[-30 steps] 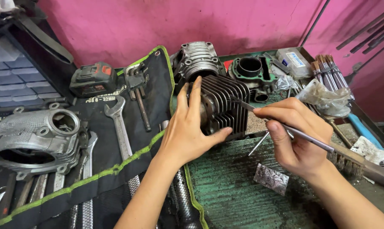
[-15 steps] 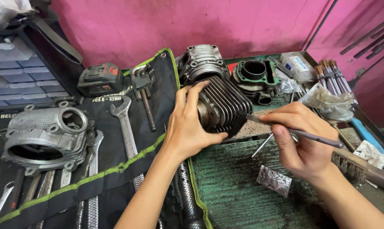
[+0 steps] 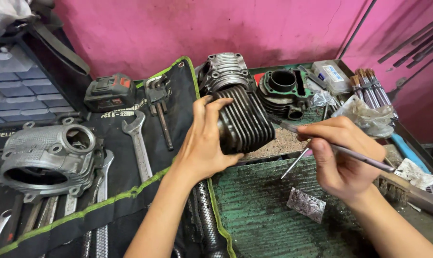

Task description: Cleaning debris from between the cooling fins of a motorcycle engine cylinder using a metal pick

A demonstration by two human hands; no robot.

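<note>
My left hand [image 3: 204, 143] grips a dark finned engine cylinder [image 3: 245, 122] from its left side and holds it above the bench. My right hand [image 3: 343, 157] pinches a thin metal pick tool [image 3: 355, 155] like a pen, with the tip pointing left at the cylinder's right side. The tip looks close to the fins; whether it touches them I cannot tell.
A silver cylinder head [image 3: 46, 155] lies on a black tool roll [image 3: 130, 191] with spanners [image 3: 137, 143]. Behind the cylinder sit a second finned part [image 3: 223, 71] and a green engine block [image 3: 283, 86]. A battery pack [image 3: 109, 93], brushes [image 3: 369, 88] and a green mat [image 3: 269, 215] are nearby.
My left hand has turned and lifted the finned cylinder slightly. My right hand with the pick has stayed beside it, its tip now nearer the fins.
</note>
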